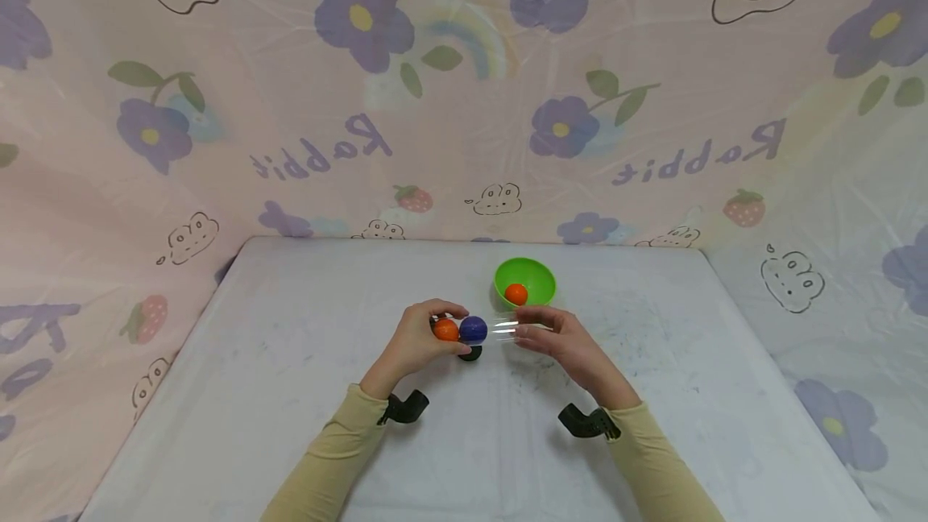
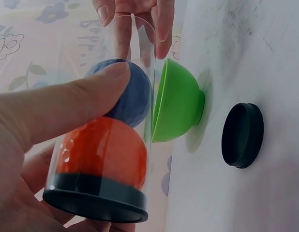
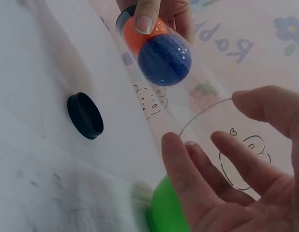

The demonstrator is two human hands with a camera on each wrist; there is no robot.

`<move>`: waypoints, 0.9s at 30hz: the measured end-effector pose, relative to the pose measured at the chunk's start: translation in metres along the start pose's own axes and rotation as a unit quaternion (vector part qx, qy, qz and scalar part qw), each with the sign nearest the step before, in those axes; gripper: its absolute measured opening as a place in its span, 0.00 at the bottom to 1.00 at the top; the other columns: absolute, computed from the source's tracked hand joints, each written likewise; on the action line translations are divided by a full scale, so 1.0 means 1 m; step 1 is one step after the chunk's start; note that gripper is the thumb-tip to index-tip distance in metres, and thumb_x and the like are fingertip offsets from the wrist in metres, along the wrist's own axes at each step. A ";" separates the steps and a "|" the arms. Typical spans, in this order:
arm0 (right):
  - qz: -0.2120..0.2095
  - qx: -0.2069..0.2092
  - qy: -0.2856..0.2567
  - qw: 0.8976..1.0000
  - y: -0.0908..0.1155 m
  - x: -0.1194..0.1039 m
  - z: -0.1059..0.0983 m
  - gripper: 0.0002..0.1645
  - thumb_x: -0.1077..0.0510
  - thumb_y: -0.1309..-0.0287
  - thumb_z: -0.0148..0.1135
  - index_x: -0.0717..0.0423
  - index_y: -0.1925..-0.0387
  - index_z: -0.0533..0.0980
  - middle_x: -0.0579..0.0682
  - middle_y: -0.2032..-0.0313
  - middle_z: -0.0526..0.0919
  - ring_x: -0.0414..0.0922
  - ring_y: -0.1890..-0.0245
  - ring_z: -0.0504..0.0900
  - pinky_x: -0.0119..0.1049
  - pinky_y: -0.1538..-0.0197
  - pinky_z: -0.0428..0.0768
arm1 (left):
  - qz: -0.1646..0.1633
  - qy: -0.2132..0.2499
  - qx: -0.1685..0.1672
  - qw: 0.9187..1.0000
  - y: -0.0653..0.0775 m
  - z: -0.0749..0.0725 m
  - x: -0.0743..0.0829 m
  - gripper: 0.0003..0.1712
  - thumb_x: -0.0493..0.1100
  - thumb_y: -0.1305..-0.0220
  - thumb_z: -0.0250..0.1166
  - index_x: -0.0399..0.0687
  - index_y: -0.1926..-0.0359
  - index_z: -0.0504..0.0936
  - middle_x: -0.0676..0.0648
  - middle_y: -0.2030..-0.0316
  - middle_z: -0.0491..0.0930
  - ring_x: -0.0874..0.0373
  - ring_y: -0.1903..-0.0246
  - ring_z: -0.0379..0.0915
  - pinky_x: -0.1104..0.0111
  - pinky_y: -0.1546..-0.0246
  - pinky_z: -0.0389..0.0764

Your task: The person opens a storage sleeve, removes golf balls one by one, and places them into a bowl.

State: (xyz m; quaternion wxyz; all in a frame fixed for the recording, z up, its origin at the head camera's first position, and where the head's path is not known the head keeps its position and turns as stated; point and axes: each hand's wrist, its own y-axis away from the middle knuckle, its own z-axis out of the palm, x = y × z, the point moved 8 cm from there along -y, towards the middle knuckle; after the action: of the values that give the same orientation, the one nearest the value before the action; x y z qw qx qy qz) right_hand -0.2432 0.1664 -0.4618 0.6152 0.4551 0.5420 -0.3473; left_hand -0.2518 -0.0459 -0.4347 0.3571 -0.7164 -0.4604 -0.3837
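Here's the tube (image 1: 503, 329) hovering between the two hands, well clear of the table (image 1: 181, 393), its long axis running left to right, roughly level. The left hand (image 1: 416, 338) is gripping the capped end, thumb pressing along the wall, with the cap (image 2: 96, 195) closing off that side. Over at the other end, the right hand (image 1: 569, 341) is lightly pinching the open rim (image 3: 202, 111), thumb and finger touching it across from each other. So the tube is pointing its opening right, straight into those fingers, while the blue ball (image 1: 474, 330) is sitting leftward from them, the orange ball (image 1: 445, 330) behind it by the cap; the left hand is lying nearer both. Below, the lid (image 2: 243, 135) is resting hollow side up, and beyond, the bowl (image 1: 542, 280) is holding another ball (image 1: 516, 294)
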 end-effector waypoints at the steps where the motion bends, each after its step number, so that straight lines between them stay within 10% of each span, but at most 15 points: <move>1: 0.001 0.001 -0.002 1.000 0.000 0.001 0.000 0.33 0.54 0.40 0.65 0.68 0.39 0.68 0.68 0.40 0.67 0.61 0.44 0.73 0.41 0.46 0.76 | 0.000 0.000 0.000 1.000 0.000 0.000 0.000 0.28 0.37 0.63 0.82 0.50 0.55 0.84 0.55 0.58 0.81 0.57 0.61 0.73 0.63 0.58 0.76; 27: 0.010 0.019 -0.011 1.000 0.004 0.007 0.002 0.23 0.57 0.38 0.63 0.60 0.42 0.72 0.67 0.41 0.69 0.53 0.46 0.76 0.41 0.46 0.76 | -0.011 -0.001 -0.014 1.000 0.000 -0.001 0.003 0.29 0.38 0.63 0.82 0.48 0.54 0.84 0.56 0.57 0.81 0.57 0.58 0.73 0.63 0.55 0.76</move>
State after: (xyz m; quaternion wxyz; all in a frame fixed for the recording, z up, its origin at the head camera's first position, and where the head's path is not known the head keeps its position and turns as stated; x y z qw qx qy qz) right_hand -0.2372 0.1665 -0.4678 0.6156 0.4684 0.5239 -0.3566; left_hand -0.2514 -0.0458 -0.4315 0.3429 -0.7164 -0.4631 -0.3934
